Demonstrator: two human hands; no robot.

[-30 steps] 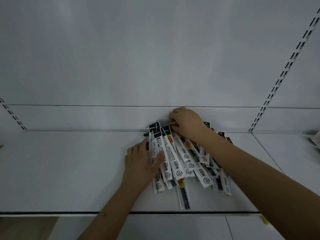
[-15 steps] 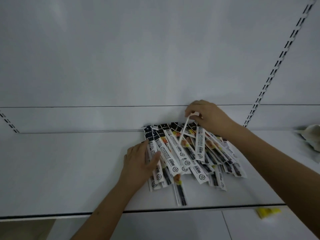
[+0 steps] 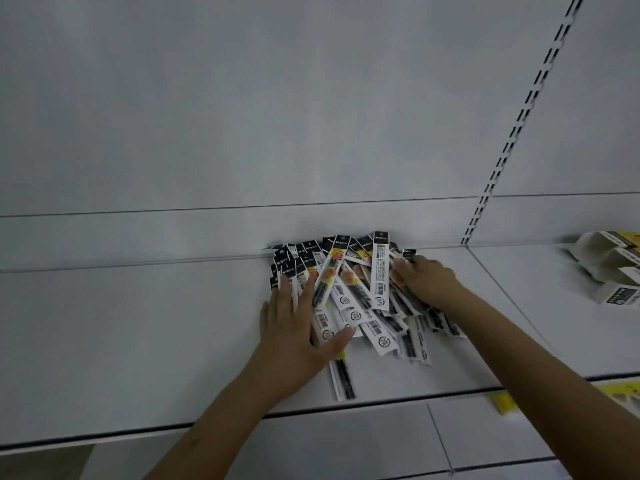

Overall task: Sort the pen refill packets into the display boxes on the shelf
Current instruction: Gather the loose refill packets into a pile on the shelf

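A fanned pile of several pen refill packets (image 3: 360, 299), white with black tops and barcodes, lies on the white shelf (image 3: 138, 334) against the back panel. My left hand (image 3: 298, 327) lies flat on the pile's left side, fingers spread, thumb over the lower packets. My right hand (image 3: 424, 278) rests on the pile's right side with its fingers laid among the packets; no packet is lifted. White and yellow display boxes (image 3: 609, 268) stand at the far right of the neighbouring shelf.
A slotted upright rail (image 3: 512, 133) divides the back panel at the right. A yellow price tag (image 3: 504, 403) sits on the shelf's front edge at the lower right. Bare shelf surface stretches left of the pile.
My right hand, which held one packet up by its top, has come down onto the pile's right side. The packets are fanned tighter. The view has shifted, bringing the boxes into sight.
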